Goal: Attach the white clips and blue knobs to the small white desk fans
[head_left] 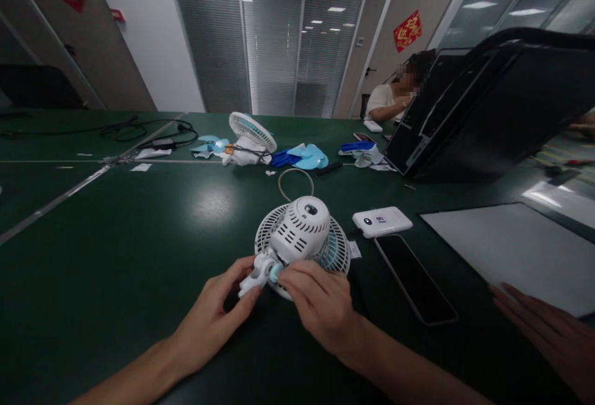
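A small white electric fan (301,231) lies face down on the green table, its round motor housing upward and its grille (341,250) beneath. My left hand (223,299) has its thumb and fingers closed around the white clip-like bracket (253,280) at the fan's near side. A light-blue knob (275,271) on that bracket is pinched by my right hand (318,302), whose fingertips partly hide it. Light-blue blades show through the grille, and a pale cable (296,170) loops behind the housing.
To the right lie a white power bank (383,222), a dark phone (415,278) and a white board (515,250), with another person's hand (548,330) by it. Farther back are a second fan (253,138), blue blades (311,157), a big black case (493,107) and a seated person (390,98).
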`<action>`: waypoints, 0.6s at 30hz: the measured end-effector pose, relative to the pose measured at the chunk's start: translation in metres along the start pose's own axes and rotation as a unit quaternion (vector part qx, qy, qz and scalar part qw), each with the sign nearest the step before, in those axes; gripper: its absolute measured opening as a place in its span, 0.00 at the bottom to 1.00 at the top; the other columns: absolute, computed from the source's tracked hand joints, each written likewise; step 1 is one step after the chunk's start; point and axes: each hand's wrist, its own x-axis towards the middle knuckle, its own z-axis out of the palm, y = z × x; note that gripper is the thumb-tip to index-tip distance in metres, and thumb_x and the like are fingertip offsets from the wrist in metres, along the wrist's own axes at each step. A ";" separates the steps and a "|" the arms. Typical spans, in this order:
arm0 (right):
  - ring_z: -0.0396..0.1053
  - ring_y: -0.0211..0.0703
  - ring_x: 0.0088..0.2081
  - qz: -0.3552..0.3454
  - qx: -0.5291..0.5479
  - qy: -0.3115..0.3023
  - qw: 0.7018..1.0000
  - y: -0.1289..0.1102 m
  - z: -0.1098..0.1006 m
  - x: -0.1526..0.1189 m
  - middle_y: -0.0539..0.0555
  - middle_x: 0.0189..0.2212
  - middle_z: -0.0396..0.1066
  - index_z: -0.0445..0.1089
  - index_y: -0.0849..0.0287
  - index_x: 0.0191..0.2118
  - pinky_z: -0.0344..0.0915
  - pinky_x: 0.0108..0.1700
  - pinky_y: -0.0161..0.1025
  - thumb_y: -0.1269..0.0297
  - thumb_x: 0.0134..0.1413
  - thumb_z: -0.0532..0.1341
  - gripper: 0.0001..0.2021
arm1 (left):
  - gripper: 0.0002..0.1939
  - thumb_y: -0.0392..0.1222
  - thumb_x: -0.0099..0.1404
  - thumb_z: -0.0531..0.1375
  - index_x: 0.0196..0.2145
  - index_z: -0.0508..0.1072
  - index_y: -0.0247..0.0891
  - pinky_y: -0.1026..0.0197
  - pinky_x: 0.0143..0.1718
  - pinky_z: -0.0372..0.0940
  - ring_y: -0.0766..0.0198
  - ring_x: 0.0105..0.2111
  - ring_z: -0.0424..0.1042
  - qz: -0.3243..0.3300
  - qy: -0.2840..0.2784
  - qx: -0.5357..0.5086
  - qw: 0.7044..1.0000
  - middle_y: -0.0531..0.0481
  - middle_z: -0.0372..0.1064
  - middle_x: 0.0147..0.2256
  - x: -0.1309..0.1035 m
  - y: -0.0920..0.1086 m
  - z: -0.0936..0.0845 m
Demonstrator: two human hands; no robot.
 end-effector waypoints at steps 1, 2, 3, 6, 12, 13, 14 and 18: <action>0.75 0.34 0.40 0.013 -0.007 0.004 1.000 0.000 0.001 -0.001 0.52 0.39 0.77 0.71 0.59 0.49 0.70 0.39 0.30 0.75 0.64 0.60 0.10 | 0.20 0.45 0.75 0.54 0.62 0.61 0.44 0.59 0.46 0.71 0.57 0.44 0.75 0.007 0.002 0.014 1.000 0.46 0.73 0.53 -0.001 0.000 0.000; 0.75 0.34 0.40 0.014 -0.012 0.003 1.000 -0.001 0.001 -0.002 0.51 0.39 0.77 0.71 0.59 0.49 0.70 0.39 0.31 0.75 0.65 0.60 0.10 | 0.21 0.45 0.74 0.54 0.63 0.61 0.44 0.58 0.47 0.71 0.56 0.46 0.75 0.015 0.003 0.029 0.999 0.45 0.72 0.54 -0.001 -0.001 0.001; 0.75 0.34 0.40 0.005 -0.017 -0.006 1.000 -0.001 0.002 -0.003 0.51 0.39 0.77 0.71 0.59 0.50 0.70 0.39 0.31 0.74 0.65 0.60 0.10 | 0.22 0.44 0.74 0.54 0.64 0.60 0.44 0.58 0.48 0.71 0.55 0.48 0.75 0.023 0.004 0.044 0.999 0.45 0.72 0.55 -0.002 -0.002 0.001; 0.75 0.34 0.37 -0.020 -0.029 -0.031 0.999 -0.005 0.003 -0.004 0.51 0.39 0.78 0.71 0.58 0.50 0.69 0.38 0.33 0.73 0.67 0.57 0.10 | 0.26 0.43 0.73 0.55 0.66 0.56 0.45 0.55 0.52 0.70 0.53 0.51 0.74 0.042 -0.001 0.086 0.995 0.44 0.70 0.57 -0.004 -0.004 0.002; 0.75 0.35 0.42 -0.002 -0.022 -0.041 0.999 -0.004 0.001 0.000 0.51 0.42 0.78 0.69 0.60 0.52 0.69 0.39 0.33 0.72 0.66 0.60 0.10 | 0.27 0.44 0.73 0.56 0.66 0.55 0.46 0.59 0.43 0.74 0.54 0.45 0.77 0.042 -0.010 0.081 0.996 0.46 0.75 0.49 -0.005 -0.005 0.003; 0.75 0.35 0.43 -0.002 -0.021 -0.041 0.999 -0.002 -0.001 0.001 0.51 0.43 0.78 0.69 0.60 0.52 0.69 0.39 0.34 0.72 0.65 0.61 0.11 | 0.27 0.44 0.73 0.56 0.66 0.55 0.46 0.59 0.41 0.74 0.55 0.45 0.77 0.034 -0.006 0.074 0.997 0.47 0.75 0.49 -0.005 -0.005 0.004; 0.75 0.35 0.44 -0.005 -0.025 -0.042 0.999 -0.001 -0.003 0.002 0.52 0.43 0.77 0.69 0.61 0.52 0.69 0.40 0.34 0.71 0.65 0.61 0.12 | 0.27 0.44 0.73 0.57 0.66 0.55 0.46 0.59 0.41 0.74 0.55 0.45 0.77 0.028 -0.003 0.067 0.997 0.47 0.75 0.49 -0.004 -0.004 0.004; 0.74 0.37 0.48 -0.055 -0.075 -0.060 0.994 0.006 -0.013 0.003 0.54 0.46 0.76 0.69 0.62 0.55 0.70 0.41 0.33 0.71 0.63 0.63 0.15 | 0.27 0.44 0.73 0.57 0.65 0.55 0.46 0.58 0.41 0.73 0.55 0.44 0.76 0.025 -0.007 0.042 0.999 0.46 0.75 0.50 -0.005 -0.001 0.005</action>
